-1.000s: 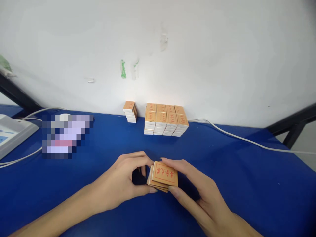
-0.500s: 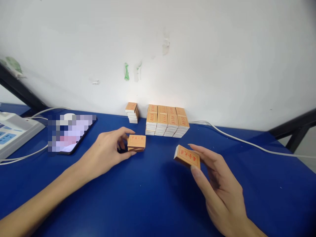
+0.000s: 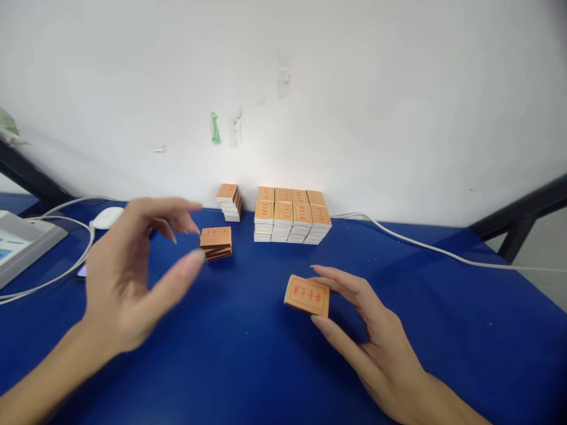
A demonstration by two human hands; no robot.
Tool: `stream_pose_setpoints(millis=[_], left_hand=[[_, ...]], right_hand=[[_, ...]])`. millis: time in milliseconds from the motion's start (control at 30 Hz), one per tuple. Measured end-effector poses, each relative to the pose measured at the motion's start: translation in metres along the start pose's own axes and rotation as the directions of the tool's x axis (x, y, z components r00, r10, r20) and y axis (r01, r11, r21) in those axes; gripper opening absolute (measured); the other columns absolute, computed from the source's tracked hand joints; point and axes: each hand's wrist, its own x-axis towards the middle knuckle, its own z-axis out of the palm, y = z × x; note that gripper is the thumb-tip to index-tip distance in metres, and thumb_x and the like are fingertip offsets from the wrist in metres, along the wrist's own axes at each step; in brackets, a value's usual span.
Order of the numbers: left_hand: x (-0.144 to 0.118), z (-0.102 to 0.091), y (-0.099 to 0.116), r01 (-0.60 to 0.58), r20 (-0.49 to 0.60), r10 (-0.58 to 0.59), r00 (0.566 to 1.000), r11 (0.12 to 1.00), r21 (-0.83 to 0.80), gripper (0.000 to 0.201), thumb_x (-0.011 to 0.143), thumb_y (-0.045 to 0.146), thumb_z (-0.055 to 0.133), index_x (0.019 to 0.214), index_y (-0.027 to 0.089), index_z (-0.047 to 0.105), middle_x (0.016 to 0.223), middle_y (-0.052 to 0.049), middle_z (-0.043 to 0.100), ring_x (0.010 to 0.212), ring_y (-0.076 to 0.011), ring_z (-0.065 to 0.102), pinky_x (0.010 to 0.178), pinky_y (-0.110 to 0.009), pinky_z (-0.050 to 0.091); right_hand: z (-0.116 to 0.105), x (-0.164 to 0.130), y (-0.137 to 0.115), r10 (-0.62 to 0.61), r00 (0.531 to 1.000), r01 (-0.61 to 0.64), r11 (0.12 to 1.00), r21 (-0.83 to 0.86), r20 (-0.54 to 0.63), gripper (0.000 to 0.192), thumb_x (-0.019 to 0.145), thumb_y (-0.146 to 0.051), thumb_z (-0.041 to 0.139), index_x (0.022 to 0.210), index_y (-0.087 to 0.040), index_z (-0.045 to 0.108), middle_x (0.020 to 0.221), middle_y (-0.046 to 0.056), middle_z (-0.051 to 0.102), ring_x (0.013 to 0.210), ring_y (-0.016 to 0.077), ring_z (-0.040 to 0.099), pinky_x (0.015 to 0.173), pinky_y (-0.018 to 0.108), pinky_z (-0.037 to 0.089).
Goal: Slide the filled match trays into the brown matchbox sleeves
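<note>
**One small box in the right hand, a short pile by the left**

The right hand (image 3: 376,342) held a small orange box (image 3: 307,294) at its right end, with the fingers (image 3: 341,282) closed on it from above and the thumb from below. The box was over the middle of the blue counter (image 3: 266,366), tipped a little. There was bare blue all around it – in front, to the left and far off to the right.

The left hand (image 3: 128,271) was lifted above the counter with its fingers spread apart and nothing in them. It looked a bit blurred. Just past its fingertips lay a short pile of boxes (image 3: 215,242), not touching the hand.

Farther back, a big block of stacked boxes (image 3: 290,216) stood close to the white wall (image 3: 354,88), with a small stack (image 3: 229,201) just beside it on the left. A gap of bare counter lay between the short pile and the big block.

A white cable (image 3: 443,251) ran along the back edge to the right. On the left side sat a white mouse (image 3: 106,217), more cable, and the corner of a grey device (image 3: 22,242) – so the left edge was more crowded. Dark frame bars (image 3: 522,218) stood at both far corners.
</note>
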Motion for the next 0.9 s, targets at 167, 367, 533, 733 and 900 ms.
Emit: stream_pose_setpoints(millis=[167,367,533,733,900], left_hand=[[-0.039,0.028,0.022,-0.07,0.446,0.171,0.879,0.969,-0.235,0.069,0.098,0.057,0.093,0.16,0.046,0.066,0.149,-0.005,0.074,0.128,-0.0283,0.077,0.108,-0.041,0.067],[-0.048,0.045,0.019,0.171,0.518,0.071,0.852,0.899,-0.404,0.045,0.105,0.033,0.089,0.147,0.038,0.076,0.127,0.0,0.081,0.109,-0.016,0.08,0.099,-0.027,0.067],[-0.037,0.041,0.024,0.195,0.489,0.041,0.871,0.886,-0.421,0.035,0.1,0.028,0.094,0.132,0.032,0.082,0.121,0.002,0.082,0.106,-0.0133,0.079,0.098,-0.025,0.066],[-0.045,0.046,0.024,0.196,0.507,0.059,0.86,0.88,-0.434,0.033,0.1,0.031,0.094,0.131,0.032,0.082,0.117,0.003,0.082,0.1,-0.0123,0.08,0.091,-0.023,0.065],[-0.052,0.053,0.023,0.198,0.518,0.072,0.853,0.872,-0.447,0.036,0.1,0.028,0.094,0.133,0.032,0.081,0.119,0.003,0.082,0.1,-0.0114,0.081,0.09,-0.021,0.066]], right_hand=[[0.001,-0.004,-0.004,-0.055,0.983,0.034,0.992,0.118,0.175,0.064,0.113,-0.033,0.074,0.17,-0.049,0.051,0.155,0.001,0.078,0.139,0.0246,0.079,0.115,0.04,0.069],[0.007,-0.004,-0.014,0.087,0.978,-0.14,0.949,0.281,0.19,0.059,0.11,-0.039,0.08,0.163,-0.051,0.06,0.146,0.0,0.082,0.131,0.0237,0.082,0.112,0.039,0.069],[0.004,0.008,-0.022,0.228,0.91,-0.393,0.744,0.541,0.347,0.032,0.116,-0.047,0.069,0.147,-0.043,0.077,0.134,0.003,0.087,0.121,0.0224,0.085,0.106,0.039,0.071],[0.012,0.011,-0.018,0.273,0.855,-0.51,0.594,0.622,0.44,0.02,0.11,-0.041,0.081,0.128,-0.033,0.082,0.12,0.003,0.088,0.106,0.0179,0.083,0.096,0.032,0.069],[0.019,0.009,-0.019,0.317,0.834,-0.552,0.503,0.665,0.452,0.017,0.106,-0.04,0.088,0.113,-0.026,0.08,0.1,-0.001,0.083,0.078,0.0097,0.073,0.076,0.023,0.062]])
